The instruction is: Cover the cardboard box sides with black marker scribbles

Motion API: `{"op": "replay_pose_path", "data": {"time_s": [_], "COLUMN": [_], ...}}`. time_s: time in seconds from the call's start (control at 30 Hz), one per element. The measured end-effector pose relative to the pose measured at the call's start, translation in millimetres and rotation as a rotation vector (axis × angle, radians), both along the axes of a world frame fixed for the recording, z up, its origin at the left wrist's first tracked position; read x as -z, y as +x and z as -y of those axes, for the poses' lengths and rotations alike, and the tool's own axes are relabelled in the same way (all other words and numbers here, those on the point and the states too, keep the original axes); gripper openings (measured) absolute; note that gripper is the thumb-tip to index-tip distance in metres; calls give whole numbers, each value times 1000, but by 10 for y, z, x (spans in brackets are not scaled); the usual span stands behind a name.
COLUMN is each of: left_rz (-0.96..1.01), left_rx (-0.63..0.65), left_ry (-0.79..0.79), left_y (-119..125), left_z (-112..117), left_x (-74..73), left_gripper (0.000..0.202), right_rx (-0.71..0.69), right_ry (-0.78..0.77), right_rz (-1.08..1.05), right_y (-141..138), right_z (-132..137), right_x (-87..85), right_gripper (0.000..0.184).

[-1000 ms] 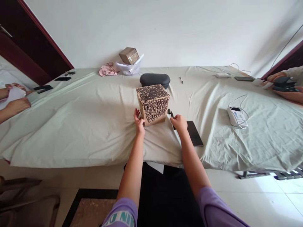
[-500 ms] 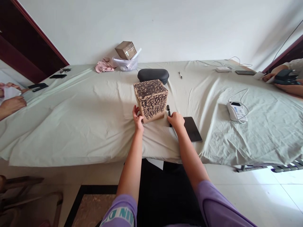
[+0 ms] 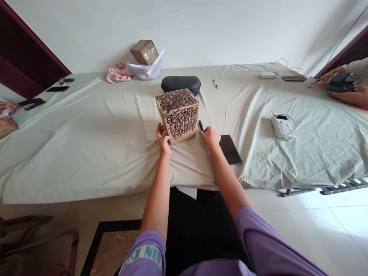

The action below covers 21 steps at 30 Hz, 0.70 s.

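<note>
A cardboard box (image 3: 178, 114) covered in black scribbles stands on the cloth-covered table (image 3: 86, 130) in front of me. My left hand (image 3: 163, 137) presses against the box's lower left side, fingers curled on it. My right hand (image 3: 211, 137) is closed around a black marker (image 3: 201, 125), whose tip points up beside the box's right edge.
A dark tablet (image 3: 229, 149) lies right of my right hand. Behind the box sits a black case (image 3: 181, 83). Farther back are a pen (image 3: 214, 83), a pink cloth (image 3: 116, 73) and a plastic tub with a small box (image 3: 145, 52). A white device with cable (image 3: 282, 125) lies right. Other people's hands show at both edges.
My right hand with the marker has moved left, closer to the box. The view has tilted slightly, so everything sits higher and further left in the picture.
</note>
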<state>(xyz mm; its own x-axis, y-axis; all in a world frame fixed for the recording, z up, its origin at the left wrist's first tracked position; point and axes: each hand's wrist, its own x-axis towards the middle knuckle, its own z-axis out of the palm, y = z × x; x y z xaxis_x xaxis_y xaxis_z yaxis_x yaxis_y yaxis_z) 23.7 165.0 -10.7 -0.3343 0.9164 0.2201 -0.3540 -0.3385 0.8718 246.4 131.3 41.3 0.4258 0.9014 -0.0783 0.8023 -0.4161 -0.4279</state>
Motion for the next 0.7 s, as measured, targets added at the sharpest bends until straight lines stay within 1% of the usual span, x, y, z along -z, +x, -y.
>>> {"op": "replay_pose_path", "data": {"time_s": [0.07,0.13,0.3,0.7], "left_rz": [2,0,-16,-8], "left_rx": [3,4,8,4], "left_ry": [-2,-5,-11,-17], "left_y": [1,2,0,-2], "left_z": [5,10,9,-2], "left_x": [-7,-10,-1,-14], "left_gripper": [91,90,90,93], "right_rx": [6,7,-4,23], "right_ry": [4,-7,-35,27], "right_rz": [3,5,12,4], "right_y": [-10,-25,-64,-47], "right_z": [24,72,156,52], "right_x": [-16,-34,-43,11], "right_gripper": [37,39,26,30]}}
